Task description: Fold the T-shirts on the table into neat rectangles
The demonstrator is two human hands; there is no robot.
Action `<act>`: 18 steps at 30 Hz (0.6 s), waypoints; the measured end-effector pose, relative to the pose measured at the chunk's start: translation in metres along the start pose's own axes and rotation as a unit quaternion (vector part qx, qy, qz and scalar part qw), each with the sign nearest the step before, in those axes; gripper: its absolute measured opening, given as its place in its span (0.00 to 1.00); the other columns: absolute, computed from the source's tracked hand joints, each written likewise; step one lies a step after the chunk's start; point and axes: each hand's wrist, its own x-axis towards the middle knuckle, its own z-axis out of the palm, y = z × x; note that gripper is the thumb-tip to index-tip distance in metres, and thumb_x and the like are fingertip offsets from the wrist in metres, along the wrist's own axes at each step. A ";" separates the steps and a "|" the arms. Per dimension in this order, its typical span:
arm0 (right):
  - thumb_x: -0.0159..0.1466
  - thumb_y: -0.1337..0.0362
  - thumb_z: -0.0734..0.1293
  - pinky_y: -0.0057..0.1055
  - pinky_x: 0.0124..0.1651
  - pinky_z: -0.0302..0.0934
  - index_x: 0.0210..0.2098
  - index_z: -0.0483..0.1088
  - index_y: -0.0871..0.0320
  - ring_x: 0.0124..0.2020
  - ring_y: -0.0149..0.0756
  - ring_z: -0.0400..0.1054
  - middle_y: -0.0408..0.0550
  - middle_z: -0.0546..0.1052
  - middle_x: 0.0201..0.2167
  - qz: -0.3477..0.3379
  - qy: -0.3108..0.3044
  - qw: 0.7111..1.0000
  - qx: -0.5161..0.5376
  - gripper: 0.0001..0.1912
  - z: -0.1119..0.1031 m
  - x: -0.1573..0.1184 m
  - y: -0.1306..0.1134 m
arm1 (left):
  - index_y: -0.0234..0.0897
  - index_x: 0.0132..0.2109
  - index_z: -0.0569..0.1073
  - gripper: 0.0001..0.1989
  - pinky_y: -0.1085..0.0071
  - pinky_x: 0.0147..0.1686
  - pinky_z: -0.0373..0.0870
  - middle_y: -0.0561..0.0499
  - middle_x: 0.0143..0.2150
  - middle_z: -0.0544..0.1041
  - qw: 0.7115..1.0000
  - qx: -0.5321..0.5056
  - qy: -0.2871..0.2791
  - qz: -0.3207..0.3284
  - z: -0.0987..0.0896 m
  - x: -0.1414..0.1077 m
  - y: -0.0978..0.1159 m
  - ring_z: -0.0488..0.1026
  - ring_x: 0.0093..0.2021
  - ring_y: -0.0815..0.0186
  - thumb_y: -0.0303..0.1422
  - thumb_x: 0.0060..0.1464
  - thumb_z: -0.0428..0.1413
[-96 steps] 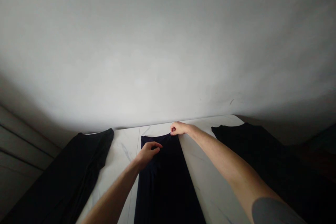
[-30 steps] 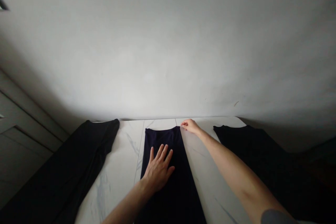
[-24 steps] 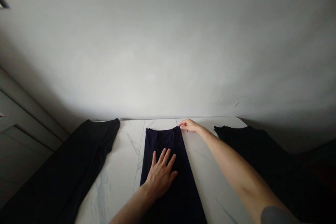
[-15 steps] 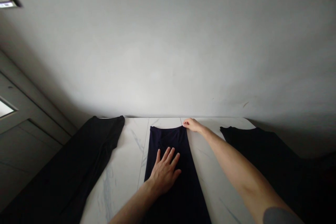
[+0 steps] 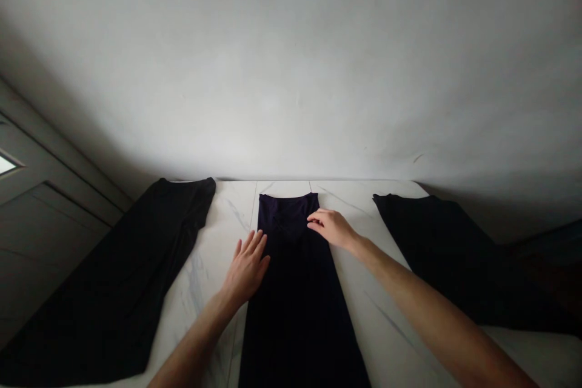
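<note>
A long dark navy garment [image 5: 300, 291], looking like trousers laid lengthwise, lies flat in the middle of the table, its narrow top edge towards the wall. Over its left edge is my left hand [image 5: 248, 264], fingers stretched out and holding nothing; whether it touches the cloth I cannot tell. My right hand [image 5: 334, 228] is at the upper right edge, just below the corner. Its thumb and fingers are loosely curved with a small gap and no cloth visible between them. Slight wrinkles show near the top of the garment.
Black trousers [image 5: 113, 279] lie along the left of the white marbled table [image 5: 364, 291]. Another dark garment [image 5: 445, 254] lies on the right side. A grey wall [image 5: 291, 73] rises behind the table, and a panelled door [image 5: 40, 224] is at the far left.
My right hand has let go of the top right corner and come down and nearer. My left hand has slid left from the garment's middle to its left edge. The view has shifted slightly.
</note>
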 end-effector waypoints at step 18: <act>0.68 0.70 0.61 0.31 0.52 0.61 0.44 0.76 0.56 0.48 0.41 0.70 0.53 0.77 0.43 0.038 0.047 0.984 -0.169 0.13 0.043 -0.023 -0.089 | 0.39 0.67 0.64 0.25 0.37 0.68 0.47 0.43 0.73 0.59 0.996 0.021 -0.057 0.067 0.003 0.006 0.038 0.49 0.74 0.48 0.35 0.64 0.50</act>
